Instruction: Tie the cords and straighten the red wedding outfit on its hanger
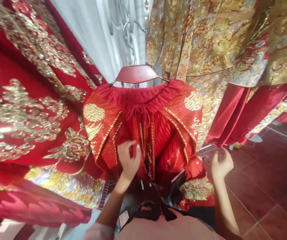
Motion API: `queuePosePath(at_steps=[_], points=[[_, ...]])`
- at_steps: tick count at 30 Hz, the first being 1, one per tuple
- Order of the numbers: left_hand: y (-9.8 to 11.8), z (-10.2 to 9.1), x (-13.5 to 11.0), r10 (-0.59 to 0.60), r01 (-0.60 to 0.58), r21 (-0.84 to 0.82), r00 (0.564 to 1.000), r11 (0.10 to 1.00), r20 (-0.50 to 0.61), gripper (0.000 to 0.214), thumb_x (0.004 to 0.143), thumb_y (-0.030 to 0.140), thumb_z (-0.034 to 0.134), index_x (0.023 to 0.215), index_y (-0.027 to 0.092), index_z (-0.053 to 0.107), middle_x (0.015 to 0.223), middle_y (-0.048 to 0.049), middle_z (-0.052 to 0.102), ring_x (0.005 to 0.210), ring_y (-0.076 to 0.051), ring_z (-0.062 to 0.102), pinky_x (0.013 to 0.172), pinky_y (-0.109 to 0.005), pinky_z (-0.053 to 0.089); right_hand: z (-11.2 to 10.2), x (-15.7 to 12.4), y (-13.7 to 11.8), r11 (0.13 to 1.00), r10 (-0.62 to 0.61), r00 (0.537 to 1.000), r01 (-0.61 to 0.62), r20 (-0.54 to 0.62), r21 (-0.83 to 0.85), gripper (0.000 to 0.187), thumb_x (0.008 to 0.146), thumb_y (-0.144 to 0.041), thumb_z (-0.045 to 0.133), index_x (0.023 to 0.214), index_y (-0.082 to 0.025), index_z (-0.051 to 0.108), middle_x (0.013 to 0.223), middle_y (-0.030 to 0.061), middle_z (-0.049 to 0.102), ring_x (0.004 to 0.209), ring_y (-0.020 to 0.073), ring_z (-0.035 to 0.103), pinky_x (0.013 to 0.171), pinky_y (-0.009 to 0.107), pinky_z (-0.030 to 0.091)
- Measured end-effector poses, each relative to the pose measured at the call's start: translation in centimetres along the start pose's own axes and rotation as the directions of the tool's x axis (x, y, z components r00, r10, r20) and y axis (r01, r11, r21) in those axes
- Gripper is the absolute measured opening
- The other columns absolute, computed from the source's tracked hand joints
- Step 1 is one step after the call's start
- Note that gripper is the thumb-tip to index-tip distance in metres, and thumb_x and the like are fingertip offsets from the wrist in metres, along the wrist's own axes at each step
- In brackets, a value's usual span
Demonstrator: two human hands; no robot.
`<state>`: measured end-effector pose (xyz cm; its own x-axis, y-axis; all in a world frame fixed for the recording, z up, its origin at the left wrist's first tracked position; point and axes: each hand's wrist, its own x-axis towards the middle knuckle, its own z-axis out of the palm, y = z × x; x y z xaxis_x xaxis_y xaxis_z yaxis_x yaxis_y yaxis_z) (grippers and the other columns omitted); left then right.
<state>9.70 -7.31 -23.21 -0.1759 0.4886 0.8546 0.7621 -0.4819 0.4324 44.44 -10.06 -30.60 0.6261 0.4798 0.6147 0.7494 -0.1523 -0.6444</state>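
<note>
A red skirt (167, 131) with gathered waist, gold-embroidered panels and a tied drawstring bow (140, 111) hangs in front of me on a dark red hanger (137, 74) with a metal hook. My left hand (128, 158) is before the skirt's left-centre panels, thumb and forefinger curled close together. Whether fabric is caught between them is hard to make out. To the right of the skirt, apart from it, my right hand (222, 164) is raised with loosely curled fingers, thumb apart and nothing visible in it; its fingertips are blurred.
Red garments with gold sequin embroidery (20, 116) crowd the left side. Gold brocade garments (208, 43) hang behind and to the right, with red cloth (229, 113) below. A pale curtain (88, 30) is at the back. Dark reddish floor tiles (265, 186) show at right.
</note>
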Motion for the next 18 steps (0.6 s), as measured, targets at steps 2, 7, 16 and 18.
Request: queuePosePath(at_steps=[2, 7, 16, 18], points=[[0.8, 1.1, 4.5, -0.027, 0.029, 0.031, 0.998, 0.999, -0.053, 0.012, 0.085, 0.027, 0.053, 0.094, 0.020, 0.056, 0.090, -0.0073, 0.061, 0.086, -0.022, 0.056, 0.080, -0.040, 0.043, 0.0, 1.7, -7.2, 0.967, -0.188, 0.972, 0.208, -0.139, 0.147, 0.030, 0.083, -0.030, 0.044, 0.100, -0.015, 0.063, 0.099, 0.0147, 0.068, 0.093, 0.0263, 0.063, 0.090, 0.047, 0.044], [1.3, 3.0, 7.6, -0.030, 0.033, 0.129, 0.999, 0.991, -0.022, 0.026, 0.086, 0.033, 0.053, 0.064, 0.020, 0.055, 0.067, -0.0044, 0.057, 0.069, -0.020, 0.052, 0.070, -0.036, 0.040, -1.5, 0.9, -21.1, 0.721, -0.521, 0.817, 0.576, -0.247, 0.384, 0.016, 0.083, -0.018, 0.050, 0.092, -0.021, 0.063, 0.093, 0.0068, 0.069, 0.089, 0.0203, 0.064, 0.083, 0.038, 0.047], [0.6, 3.0, 10.0, 0.121, -0.112, 0.242, 0.992, 0.964, -0.023, 0.028, 0.092, 0.034, 0.048, 0.099, 0.016, 0.068, 0.082, -0.0098, 0.063, 0.077, -0.023, 0.056, 0.072, -0.035, 0.040, 2.8, 6.1, -29.3, 0.492, -0.810, 0.585, 0.710, -0.033, 0.504, 0.021, 0.087, -0.022, 0.045, 0.090, -0.021, 0.066, 0.091, 0.0020, 0.070, 0.090, 0.0190, 0.055, 0.086, 0.037, 0.032], [0.6, 3.2, 11.1, 0.152, -0.156, 0.293, 0.988, 0.943, 0.036, 0.028, 0.090, 0.037, 0.051, 0.096, 0.015, 0.068, 0.081, -0.0102, 0.063, 0.076, -0.024, 0.055, 0.069, -0.035, 0.039, 4.6, 7.1, -29.7, 0.502, -0.812, 0.583, 0.682, 0.019, 0.532, 0.021, 0.086, -0.022, 0.045, 0.086, -0.021, 0.067, 0.085, 0.0008, 0.070, 0.086, 0.0178, 0.055, 0.086, 0.037, 0.029]])
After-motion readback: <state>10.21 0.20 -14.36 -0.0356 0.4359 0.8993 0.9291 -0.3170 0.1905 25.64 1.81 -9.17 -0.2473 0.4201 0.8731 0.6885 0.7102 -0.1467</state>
